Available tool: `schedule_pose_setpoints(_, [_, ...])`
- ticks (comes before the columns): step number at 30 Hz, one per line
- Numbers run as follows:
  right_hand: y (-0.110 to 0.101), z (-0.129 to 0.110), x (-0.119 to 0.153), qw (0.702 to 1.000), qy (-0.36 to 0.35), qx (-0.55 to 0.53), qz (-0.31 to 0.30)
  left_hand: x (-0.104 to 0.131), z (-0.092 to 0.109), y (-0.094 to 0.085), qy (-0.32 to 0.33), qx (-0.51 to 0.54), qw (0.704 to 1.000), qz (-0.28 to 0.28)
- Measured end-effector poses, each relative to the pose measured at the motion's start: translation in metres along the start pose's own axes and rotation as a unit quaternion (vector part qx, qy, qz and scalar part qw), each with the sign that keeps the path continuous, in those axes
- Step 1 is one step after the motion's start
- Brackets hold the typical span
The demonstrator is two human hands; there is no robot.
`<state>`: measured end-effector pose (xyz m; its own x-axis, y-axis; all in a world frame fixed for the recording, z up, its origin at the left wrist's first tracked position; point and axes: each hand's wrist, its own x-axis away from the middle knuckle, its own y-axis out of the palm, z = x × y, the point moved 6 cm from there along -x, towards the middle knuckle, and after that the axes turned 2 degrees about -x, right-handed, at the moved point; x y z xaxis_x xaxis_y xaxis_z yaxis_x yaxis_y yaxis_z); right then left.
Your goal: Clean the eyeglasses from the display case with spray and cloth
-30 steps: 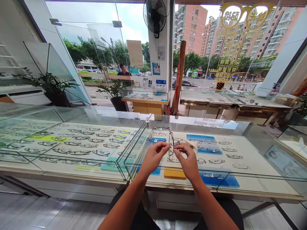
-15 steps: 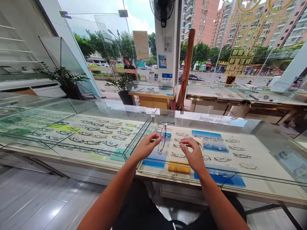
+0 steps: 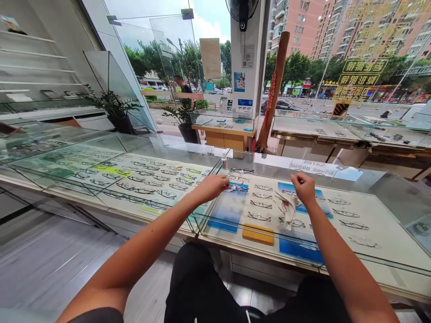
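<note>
My left hand (image 3: 213,186) is over the left part of the right-hand glass case, its fingers pinched at the near end of a thin dark pair of glasses (image 3: 238,188), above a blue card. To the right, my right hand (image 3: 305,187) is raised with its fingers curled closed; whatever may be inside is hidden. A crumpled pale cloth (image 3: 286,208) with reddish marks is just below and left of it. Between the hands, several glasses (image 3: 261,204) form a column, with a yellow-orange case (image 3: 258,234) in front.
A small bottle (image 3: 224,161) stands behind my left hand. More glasses (image 3: 148,172) fill the case at left. Glass edges and a metal-edged counter front (image 3: 286,258) run before me. Potted plants, a wooden post (image 3: 274,89) and a person outside are farther off.
My hands have moved apart. The glasses that hung upright from my left hand now lie low and level by its fingers. My right hand has closed and moved right, uncovering the cloth.
</note>
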<state>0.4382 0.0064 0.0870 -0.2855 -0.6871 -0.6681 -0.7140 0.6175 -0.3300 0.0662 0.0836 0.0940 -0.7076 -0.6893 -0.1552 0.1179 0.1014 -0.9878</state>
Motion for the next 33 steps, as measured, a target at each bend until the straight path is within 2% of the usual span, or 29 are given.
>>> schedule_pose_setpoints(6, [0.005, 0.011, 0.011, 0.999, 0.014, -0.028, -0.04, -0.003, 0.009, 0.028, 0.055, -0.025, 0.998, -0.021])
schedule_pose_setpoints(12, [0.008, 0.007, 0.01, 0.998, 0.025, -0.035, -0.056, -0.01, 0.005, 0.039, 0.071, -0.069, 0.995, -0.031])
schedule_pose_setpoints(17, [0.009, 0.005, 0.01, 0.997, 0.024, -0.029, -0.063, -0.014, 0.004, 0.037, 0.07, -0.069, 0.994, -0.049])
schedule_pose_setpoints(22, [0.011, 0.005, 0.011, 0.997, 0.026, -0.027, -0.061, -0.019, 0.007, 0.021, 0.076, -0.054, 0.994, -0.05])
schedule_pose_setpoints(25, [0.012, 0.005, 0.012, 0.997, 0.026, -0.025, -0.063, -0.03, 0.004, 0.013, 0.047, -0.065, 0.996, -0.04])
schedule_pose_setpoints(28, [0.012, 0.005, 0.012, 0.997, 0.026, -0.024, -0.063, -0.044, -0.001, 0.015, 0.014, -0.081, 0.995, -0.054])
schedule_pose_setpoints(33, [0.013, 0.007, 0.012, 0.997, 0.026, -0.02, -0.065, -0.059, -0.005, 0.025, 0.006, -0.071, 0.995, -0.074])
